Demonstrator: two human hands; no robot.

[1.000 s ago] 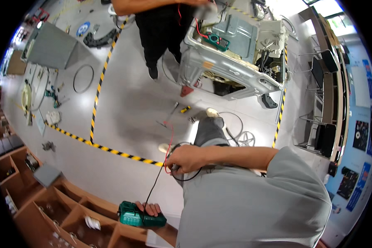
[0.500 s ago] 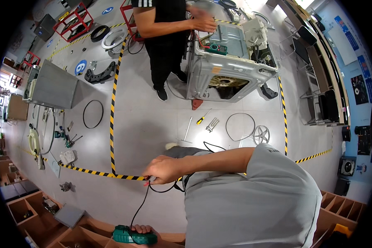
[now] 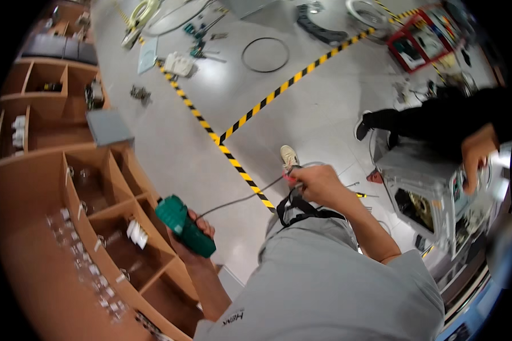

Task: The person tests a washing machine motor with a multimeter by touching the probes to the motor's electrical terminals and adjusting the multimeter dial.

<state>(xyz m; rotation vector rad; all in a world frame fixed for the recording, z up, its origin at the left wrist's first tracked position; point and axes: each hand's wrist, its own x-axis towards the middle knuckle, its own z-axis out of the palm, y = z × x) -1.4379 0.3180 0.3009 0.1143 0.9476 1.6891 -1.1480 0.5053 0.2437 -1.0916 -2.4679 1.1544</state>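
My left hand (image 3: 202,226) is wrapped around a green multimeter (image 3: 185,225), its fingers curled over the near side. From the meter a thin dark test lead (image 3: 239,200) runs to my right hand (image 3: 318,184). That hand is closed in front of my body, pinching the lead's end, where a bit of red (image 3: 290,177) shows. Exactly what else sits in those fingers is hidden. Black straps (image 3: 301,207) hang just below it, at my waist.
Wooden shelving with compartments (image 3: 105,219) stands at left, under the meter. Yellow-black tape (image 3: 236,165) marks the floor. At right a co-worker's hand (image 3: 478,156) hovers by an opened washing machine (image 3: 418,176). A black ring belt (image 3: 265,55) and loose parts lie beyond.
My view has swung left, bringing the shelving in. The meter has come up into fuller sight in my left hand. The lead is now stretched straighter between my hands.
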